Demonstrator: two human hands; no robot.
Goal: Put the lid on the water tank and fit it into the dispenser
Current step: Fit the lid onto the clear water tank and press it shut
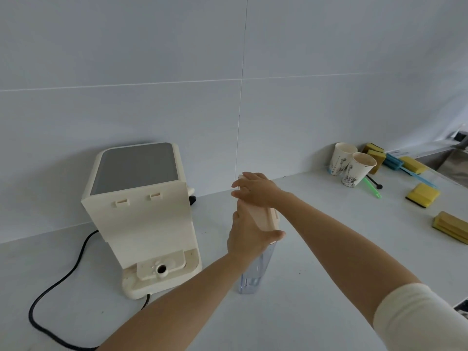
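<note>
Head view, upright water tank, lid on top, both hands pressing

The dispenser stands left of the water tank (both on the counter); cups far right.

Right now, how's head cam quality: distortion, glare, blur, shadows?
Head view: wide-angle bend bows the wall tile seams and counter edge; light is soft and even with faint shadows, no harsh glare; the clear water tank reads low-contrast against the counter; right hand edges slightly soft on the lid; the far cups are small and fuzzy.
</note>
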